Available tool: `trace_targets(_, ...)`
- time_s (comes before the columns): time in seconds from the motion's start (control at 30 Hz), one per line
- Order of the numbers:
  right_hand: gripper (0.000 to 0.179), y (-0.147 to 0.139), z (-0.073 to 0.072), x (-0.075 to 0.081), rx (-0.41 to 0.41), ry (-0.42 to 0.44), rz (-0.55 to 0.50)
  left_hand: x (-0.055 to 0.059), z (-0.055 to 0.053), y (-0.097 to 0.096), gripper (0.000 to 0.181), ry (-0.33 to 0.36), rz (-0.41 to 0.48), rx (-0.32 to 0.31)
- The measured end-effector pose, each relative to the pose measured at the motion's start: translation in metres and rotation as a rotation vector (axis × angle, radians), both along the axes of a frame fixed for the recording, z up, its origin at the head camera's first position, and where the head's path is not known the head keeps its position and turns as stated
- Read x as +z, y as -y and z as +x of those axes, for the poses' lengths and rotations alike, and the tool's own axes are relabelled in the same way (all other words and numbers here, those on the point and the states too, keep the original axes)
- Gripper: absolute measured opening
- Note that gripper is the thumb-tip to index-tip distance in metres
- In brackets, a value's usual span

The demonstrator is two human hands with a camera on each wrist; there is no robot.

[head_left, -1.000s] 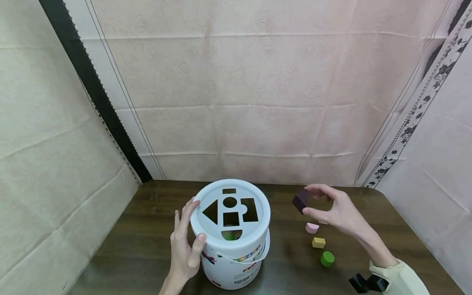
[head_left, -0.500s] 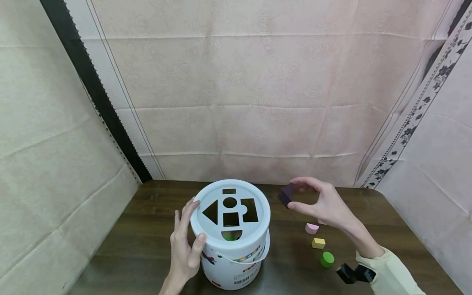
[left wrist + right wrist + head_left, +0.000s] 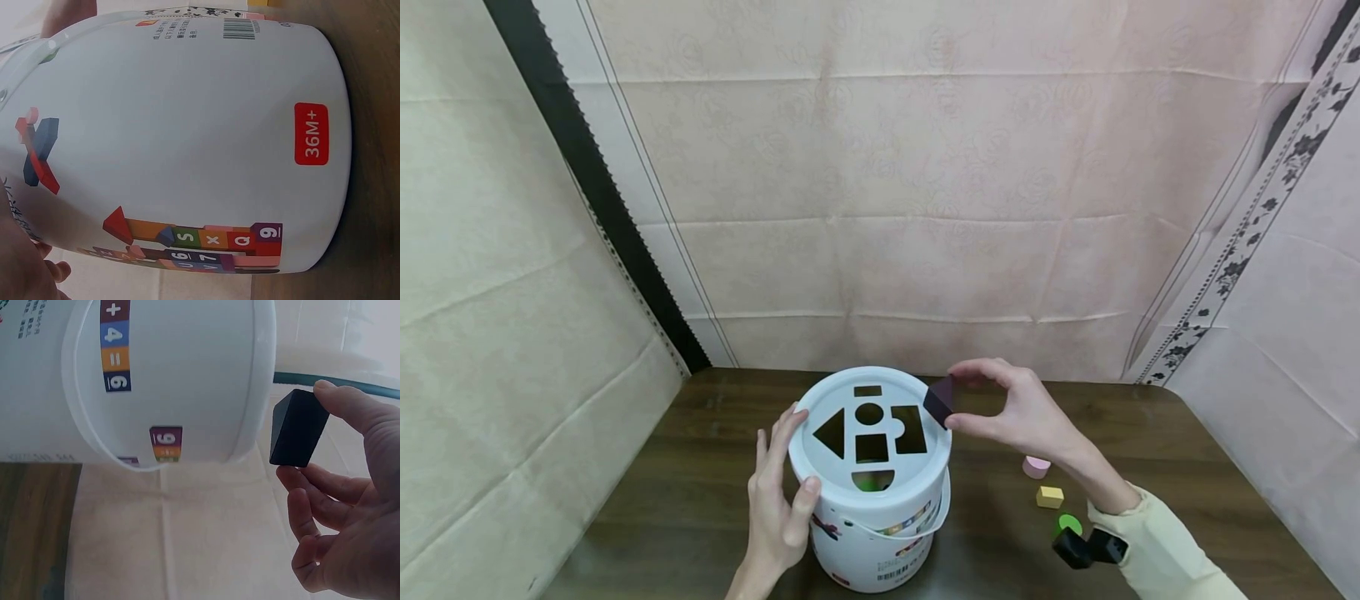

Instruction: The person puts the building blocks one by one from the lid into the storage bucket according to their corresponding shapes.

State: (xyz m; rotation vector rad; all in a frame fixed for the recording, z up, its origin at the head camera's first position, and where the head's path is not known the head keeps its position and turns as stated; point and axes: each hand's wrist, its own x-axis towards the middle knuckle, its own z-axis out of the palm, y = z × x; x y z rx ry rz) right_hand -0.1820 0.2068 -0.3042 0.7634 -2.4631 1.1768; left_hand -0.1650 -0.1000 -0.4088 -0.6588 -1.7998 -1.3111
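My right hand (image 3: 1011, 408) pinches a dark purple block (image 3: 938, 402) between thumb and fingertips, beside the right rim of the lid. The block looks like a triangular prism; in the right wrist view the dark block (image 3: 300, 428) is held tilted, apart from the bucket wall. My left hand (image 3: 778, 492) holds the left side of a white bucket (image 3: 868, 554), thumb and fingertips over the rim. Its pale blue lid (image 3: 913, 475) has several cut-outs, among them a triangle, a circle, a square and a half circle. Something green shows through the front cut-out.
Right of the bucket, a pink block (image 3: 1036, 467), a yellow block (image 3: 1049, 497) and a green block (image 3: 1069, 524) lie in a row on the brown wooden table (image 3: 670, 500). The right forearm passes close by them. The bucket's handle (image 3: 942, 508) hangs down on its right side.
My right hand has carried the dark purple block leftward from above the table to the lid's right rim. The left hand and the bucket have stayed in place.
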Motion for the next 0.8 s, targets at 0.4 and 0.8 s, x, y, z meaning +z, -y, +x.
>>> trace_targets(0.4,0.054,0.035,-0.007,0.000,0.089,0.011,0.008,-0.001,0.000,0.000,0.059,-0.004,0.002,-0.001)
trace_targets(0.8,0.052,0.070,-0.016,-0.002,0.213,-0.106,0.049,0.000,0.000,0.000,0.059,0.011,-0.010,0.002)
